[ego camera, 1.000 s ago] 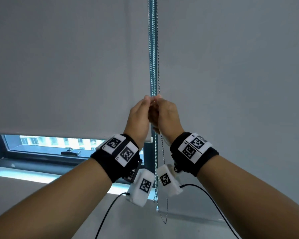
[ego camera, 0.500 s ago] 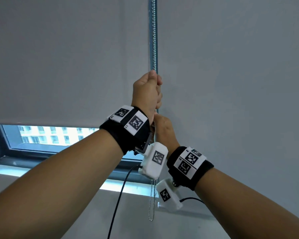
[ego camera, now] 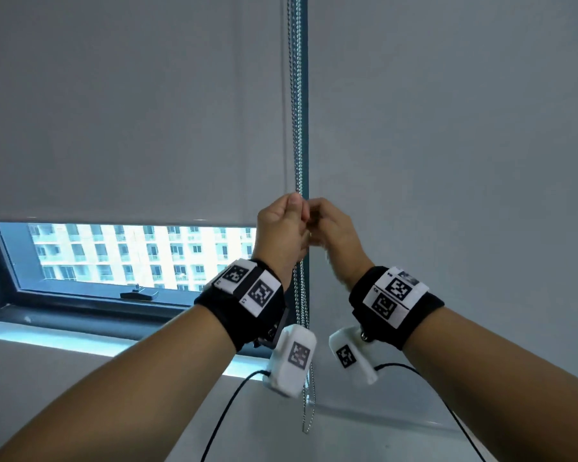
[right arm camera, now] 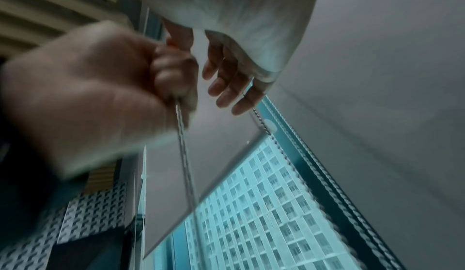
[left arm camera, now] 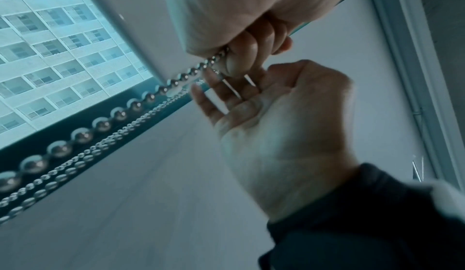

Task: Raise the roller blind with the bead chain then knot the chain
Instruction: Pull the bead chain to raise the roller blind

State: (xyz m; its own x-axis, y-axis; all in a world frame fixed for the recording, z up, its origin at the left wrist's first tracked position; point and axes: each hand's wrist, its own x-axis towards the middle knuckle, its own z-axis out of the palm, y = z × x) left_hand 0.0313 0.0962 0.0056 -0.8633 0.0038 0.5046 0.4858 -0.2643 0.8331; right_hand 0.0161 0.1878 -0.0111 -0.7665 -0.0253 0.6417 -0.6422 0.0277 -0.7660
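The grey roller blind [ego camera: 131,128] covers the left window, its bottom edge [ego camera: 114,222] a little above the sill. The metal bead chain [ego camera: 297,128] hangs down the gap between the two blinds. My left hand [ego camera: 281,225] grips one strand in a fist, with the beads [left arm camera: 103,125] running out below the curled fingers [left arm camera: 251,47]. My right hand [ego camera: 334,228] is level with it, just right of the chain. Its fingers [right arm camera: 226,83] hang loose and nearly straight beside a strand, holding nothing. The chain's lower loop [ego camera: 306,425] dangles below both wrists.
A second grey blind [ego camera: 447,161] on the right is fully down. Below the left blind a strip of window [ego camera: 141,258] shows a building, with a black handle [ego camera: 139,295] on the frame. The pale sill [ego camera: 80,341] runs underneath. Black cables [ego camera: 227,415] hang from my wrists.
My left hand has pulled down from high on the chain, and my right hand has come up level with it and let go. The left blind's bottom edge has risen, showing more window.
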